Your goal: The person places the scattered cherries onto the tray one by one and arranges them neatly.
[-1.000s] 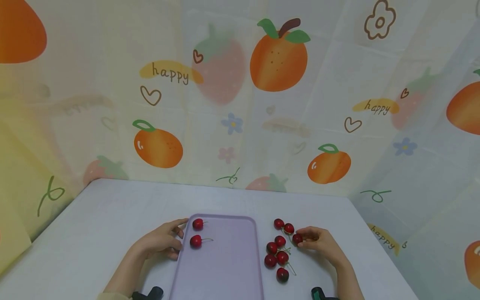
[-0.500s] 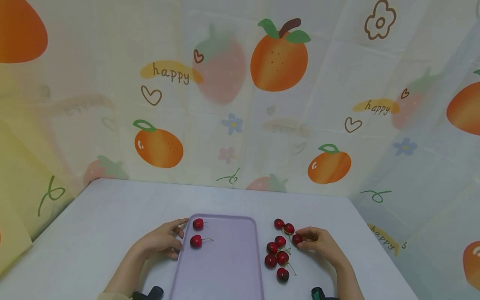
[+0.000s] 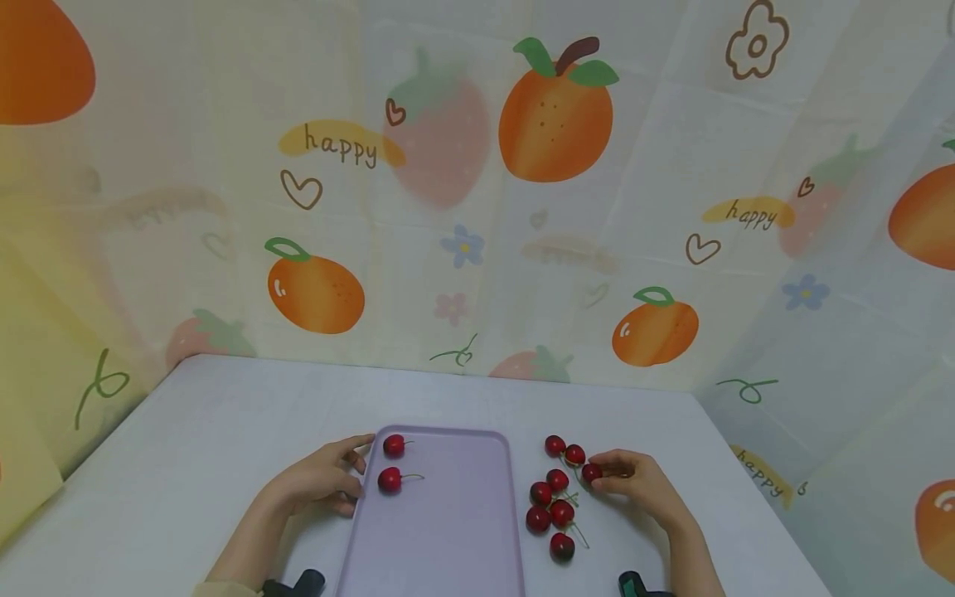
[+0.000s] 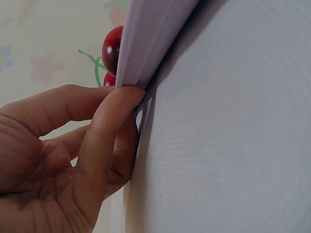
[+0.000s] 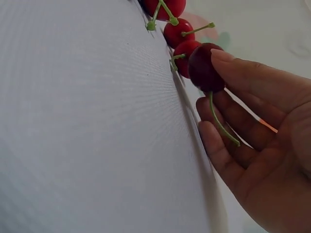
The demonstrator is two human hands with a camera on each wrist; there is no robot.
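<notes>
A purple tray (image 3: 448, 547) lies on the white table near its front. Two red cherries sit in its far left corner, one (image 3: 393, 445) behind the other (image 3: 390, 479). My left hand (image 3: 349, 482) holds the tray's left rim. In the left wrist view the left hand (image 4: 127, 114) has a finger curled over the tray's rim (image 4: 146, 43), with a cherry (image 4: 112, 48) just beyond. Right of the tray lies a cluster of several cherries (image 3: 550, 497). My right hand (image 3: 606, 476) pinches a stemmed cherry (image 3: 591, 473) at the cluster's right edge. The right wrist view shows that cherry (image 5: 204, 68) between the fingertips (image 5: 228, 60).
A fruit-printed cloth wall (image 3: 477, 207) closes the back and both sides of the table (image 3: 224, 431). Black wrist mounts show at the bottom edge, one on the left (image 3: 302, 583) and one on the right (image 3: 634, 585). Bare tabletop stretches behind and to the left of the tray.
</notes>
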